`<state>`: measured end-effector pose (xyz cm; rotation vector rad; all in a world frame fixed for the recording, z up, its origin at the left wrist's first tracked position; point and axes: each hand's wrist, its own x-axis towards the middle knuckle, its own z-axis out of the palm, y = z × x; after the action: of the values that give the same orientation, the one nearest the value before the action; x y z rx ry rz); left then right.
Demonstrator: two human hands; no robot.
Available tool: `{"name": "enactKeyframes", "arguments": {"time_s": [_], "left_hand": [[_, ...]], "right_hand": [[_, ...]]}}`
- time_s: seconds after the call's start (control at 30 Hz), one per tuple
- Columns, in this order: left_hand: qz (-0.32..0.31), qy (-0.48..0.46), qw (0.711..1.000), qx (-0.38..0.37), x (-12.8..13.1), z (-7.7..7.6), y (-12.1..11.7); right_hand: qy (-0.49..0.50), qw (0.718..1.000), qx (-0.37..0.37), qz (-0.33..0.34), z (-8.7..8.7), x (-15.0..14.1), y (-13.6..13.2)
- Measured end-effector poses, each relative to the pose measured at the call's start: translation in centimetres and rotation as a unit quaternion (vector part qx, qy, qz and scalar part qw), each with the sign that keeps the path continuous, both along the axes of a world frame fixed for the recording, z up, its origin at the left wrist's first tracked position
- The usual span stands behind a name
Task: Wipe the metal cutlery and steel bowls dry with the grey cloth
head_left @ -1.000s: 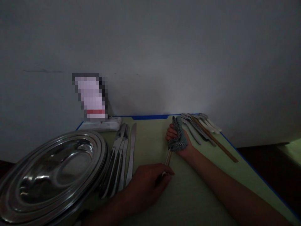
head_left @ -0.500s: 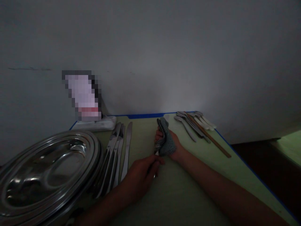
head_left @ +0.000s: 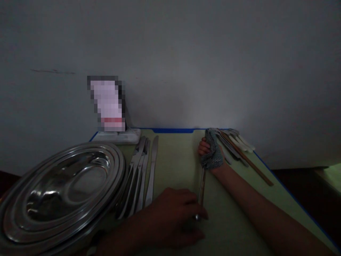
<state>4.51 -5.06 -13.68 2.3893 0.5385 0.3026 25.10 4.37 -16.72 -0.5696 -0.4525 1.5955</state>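
My left hand [head_left: 176,213] lies near the table's front edge, fingers pinched on the near end of a thin metal utensil [head_left: 201,190]. Its far end runs into a grey checked cloth [head_left: 212,153], which my right hand [head_left: 210,153] grips closed around it. What kind of utensil it is stays hidden by the cloth. Both hands rest on the pale green table [head_left: 176,163].
A stack of steel oval trays [head_left: 61,192] fills the left. Several table knives [head_left: 141,174] lie beside it. More cutlery and a wooden-handled piece [head_left: 237,149] lie at the back right. A white block [head_left: 117,137] sits by the wall. The table's blue edge [head_left: 287,199] runs along the right.
My right hand with the cloth has slid away along the utensil toward the far end, baring more of the shaft. My left hand has stayed near the front holding the end.
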Motion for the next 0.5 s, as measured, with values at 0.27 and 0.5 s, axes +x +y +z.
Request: {"name": "enactKeyframes", "arguments": {"time_s": [0.27,0.5], "left_hand": [[0.005,0.029,1.0,0.01,0.1,-0.3,0.3],[0.018,0.038,0.998,0.037,0.2,-0.1,0.0]], "right_hand": [[0.036,0.999,-0.01,-0.01,-0.3,-0.4,0.4],[0.076,0.995,-0.063,-0.021,0.2,-1.8,0.0]]}}
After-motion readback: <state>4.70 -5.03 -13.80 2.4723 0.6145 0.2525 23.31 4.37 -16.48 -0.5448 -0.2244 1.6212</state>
